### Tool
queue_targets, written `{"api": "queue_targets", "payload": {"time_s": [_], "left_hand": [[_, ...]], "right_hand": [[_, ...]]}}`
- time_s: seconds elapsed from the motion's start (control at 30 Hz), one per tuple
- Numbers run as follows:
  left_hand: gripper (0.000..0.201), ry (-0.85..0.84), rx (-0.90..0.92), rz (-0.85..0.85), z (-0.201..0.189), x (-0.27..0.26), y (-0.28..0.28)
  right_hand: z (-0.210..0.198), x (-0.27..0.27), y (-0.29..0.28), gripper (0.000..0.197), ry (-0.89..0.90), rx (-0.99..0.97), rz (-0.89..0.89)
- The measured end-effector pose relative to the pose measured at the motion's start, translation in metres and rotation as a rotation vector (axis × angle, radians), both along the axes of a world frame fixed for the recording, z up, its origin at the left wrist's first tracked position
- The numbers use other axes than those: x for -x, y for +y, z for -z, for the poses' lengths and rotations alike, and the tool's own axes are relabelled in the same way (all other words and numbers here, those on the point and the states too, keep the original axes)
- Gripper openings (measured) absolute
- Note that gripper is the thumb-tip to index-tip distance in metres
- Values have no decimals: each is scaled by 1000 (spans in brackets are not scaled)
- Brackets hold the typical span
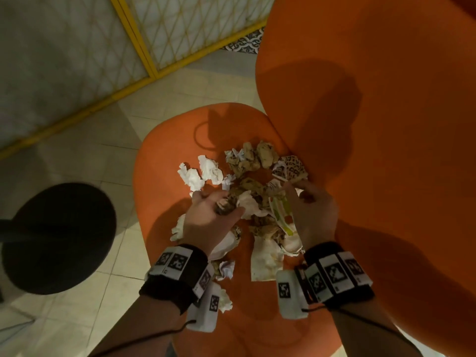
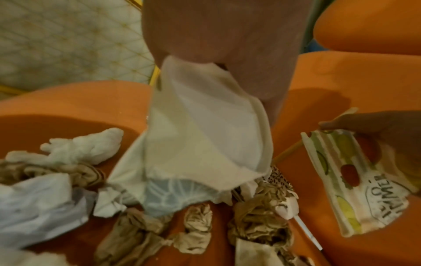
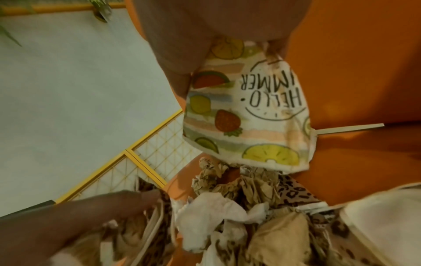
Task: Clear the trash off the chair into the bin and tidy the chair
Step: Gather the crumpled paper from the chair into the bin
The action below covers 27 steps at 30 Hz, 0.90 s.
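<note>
Orange chair (image 1: 164, 150), "HELLO" napkin (image 3: 248, 115) wrist-view only

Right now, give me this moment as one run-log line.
stage: gathering trash | left hand: grips crumpled paper | right hand: holds fruit-print paper plate | chair seat: still littered | bin: beside chair

Dim warm light, hard shadows on the chair (image 1: 386, 124), wrist views blurred (edges bowed)

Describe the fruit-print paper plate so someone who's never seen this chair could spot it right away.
Start at the orange chair and its seat's litter heap. On the heap's right, the right hand grips the folded paper plate. Unlike the brown, white and leopard-print scraps around it, it shows coloured fruit and the word HELLO.
</note>
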State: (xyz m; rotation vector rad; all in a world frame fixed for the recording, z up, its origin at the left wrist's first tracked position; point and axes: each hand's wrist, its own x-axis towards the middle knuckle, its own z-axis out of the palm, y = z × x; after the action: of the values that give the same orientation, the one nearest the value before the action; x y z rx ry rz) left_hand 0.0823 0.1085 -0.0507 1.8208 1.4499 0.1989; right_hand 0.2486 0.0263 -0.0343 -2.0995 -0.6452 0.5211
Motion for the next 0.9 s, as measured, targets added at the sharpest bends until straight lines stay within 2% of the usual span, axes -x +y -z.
{"api": "queue_targets", "payload": {"time_s": [0.17, 0.23, 0.3, 0.4, 0.47, 0.57, 0.7, 0.83, 0.9], "left_hand": [[55, -170, -39, -66, -9, -9, -11], [52, -239, -101, -90, -13, -12, -16], [50, -295, -165, -118, -18, -11, -19], [50, -398, -111, -198, -24, 5, -26], [39, -450, -87, -263, -30, 24, -30], [22, -519, -48, -406, -37, 61, -37], [21, -782, 202, -728, -28, 128, -46], [49, -1057, 612, -926, -11, 213, -58], [48, -1151, 715, -989, -7, 267, -70]], "right_hand": [[-7, 8, -18, 1, 1, -102, 9], [-9, 12, -24, 11, 2, -122, 6], [-12, 18, -27, 12, 23, -123, 6], [-14, 35, -27, 22, 27, -129, -54], [-17, 53, -25, 28, 40, -145, -122], [-23, 90, -20, 23, 93, -137, -250], [-28, 165, -13, 20, 128, -85, -459], [-23, 249, -10, 11, 183, -15, -568], [-20, 299, -13, 9, 251, 44, -615]]}}
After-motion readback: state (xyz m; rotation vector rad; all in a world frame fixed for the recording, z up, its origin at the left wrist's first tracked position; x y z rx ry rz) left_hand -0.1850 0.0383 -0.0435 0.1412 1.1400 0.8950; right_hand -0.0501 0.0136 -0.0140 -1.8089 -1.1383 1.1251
